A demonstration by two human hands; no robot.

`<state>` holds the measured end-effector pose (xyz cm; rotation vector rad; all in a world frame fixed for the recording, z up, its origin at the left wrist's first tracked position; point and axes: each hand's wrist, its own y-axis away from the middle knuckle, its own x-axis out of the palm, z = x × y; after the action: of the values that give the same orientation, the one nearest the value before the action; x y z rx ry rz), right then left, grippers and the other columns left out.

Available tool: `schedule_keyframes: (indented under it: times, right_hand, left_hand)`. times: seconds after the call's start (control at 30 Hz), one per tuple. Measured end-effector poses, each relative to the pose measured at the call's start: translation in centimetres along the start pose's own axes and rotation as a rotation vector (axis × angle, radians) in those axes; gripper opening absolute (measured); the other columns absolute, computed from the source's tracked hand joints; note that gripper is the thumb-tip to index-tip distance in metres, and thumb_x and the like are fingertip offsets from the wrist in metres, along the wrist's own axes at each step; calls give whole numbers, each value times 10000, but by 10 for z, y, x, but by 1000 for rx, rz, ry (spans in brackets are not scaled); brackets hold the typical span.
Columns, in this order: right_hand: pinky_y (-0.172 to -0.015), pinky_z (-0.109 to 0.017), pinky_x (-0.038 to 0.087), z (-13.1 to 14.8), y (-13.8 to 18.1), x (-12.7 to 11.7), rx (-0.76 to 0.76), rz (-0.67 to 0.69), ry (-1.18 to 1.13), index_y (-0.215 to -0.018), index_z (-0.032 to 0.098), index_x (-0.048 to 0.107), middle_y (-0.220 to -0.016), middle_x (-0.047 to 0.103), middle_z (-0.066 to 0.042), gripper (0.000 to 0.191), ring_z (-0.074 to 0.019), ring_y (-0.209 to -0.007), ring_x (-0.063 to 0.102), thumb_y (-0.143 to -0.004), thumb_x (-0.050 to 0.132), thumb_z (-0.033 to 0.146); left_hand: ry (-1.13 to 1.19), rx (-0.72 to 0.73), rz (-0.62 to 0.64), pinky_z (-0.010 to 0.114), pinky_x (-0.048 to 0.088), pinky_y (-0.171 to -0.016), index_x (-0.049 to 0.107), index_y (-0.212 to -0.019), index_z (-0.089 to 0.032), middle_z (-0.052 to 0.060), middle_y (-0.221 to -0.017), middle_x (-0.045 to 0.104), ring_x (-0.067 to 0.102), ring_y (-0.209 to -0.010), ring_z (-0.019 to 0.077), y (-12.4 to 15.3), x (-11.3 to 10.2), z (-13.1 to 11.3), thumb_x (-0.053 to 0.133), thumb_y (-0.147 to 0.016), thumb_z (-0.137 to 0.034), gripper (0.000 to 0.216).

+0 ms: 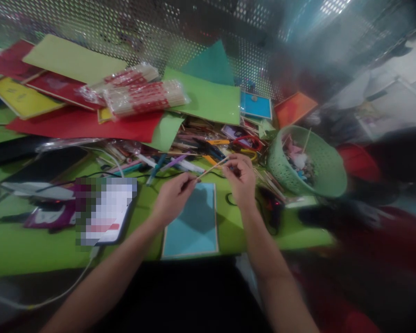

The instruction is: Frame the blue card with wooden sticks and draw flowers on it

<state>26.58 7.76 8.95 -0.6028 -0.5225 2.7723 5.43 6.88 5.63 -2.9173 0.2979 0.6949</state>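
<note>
My left hand (171,196) and my right hand (241,178) are both closed on the ends of a thin wooden stick (213,167), which slants up to the right between them. They hover just above a light blue board with a pale wooden edge (194,231) that lies flat on the green table (27,249). Behind the hands lies a heap of pens, sticks and scissors (201,148).
A green perforated basket (327,166) with small items stands to the right. Sheets of red, green and yellow paper (83,122) and wrapped bundles of sticks (145,97) cover the back. A phone (106,210) and cables lie at the left. A perforated metal wall rises behind.
</note>
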Motion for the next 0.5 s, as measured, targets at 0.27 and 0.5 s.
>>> schedule_keyframes:
  times: [0.27,0.5]
  right_hand:
    - [-630,-293,512,-4,-3,-7,39,-51,-64,-859,219,712,-1172,627,-63,60,-112,-709,536,-883,709,273]
    - [-620,-272,511,-3,-6,-13,16,-101,-18,-831,216,713,-1151,642,-61,71,-108,-697,521,-867,708,277]
  left_hand:
    - [-15,-9,-15,272,430,-693,719,-976,-197,24,-857,743,642,-767,183,0,-2,0,492,-988,-438,331]
    - [-20,-14,-20,271,435,-688,712,-946,-197,30,-872,755,650,-771,184,-1,-1,2,489,-983,-438,331]
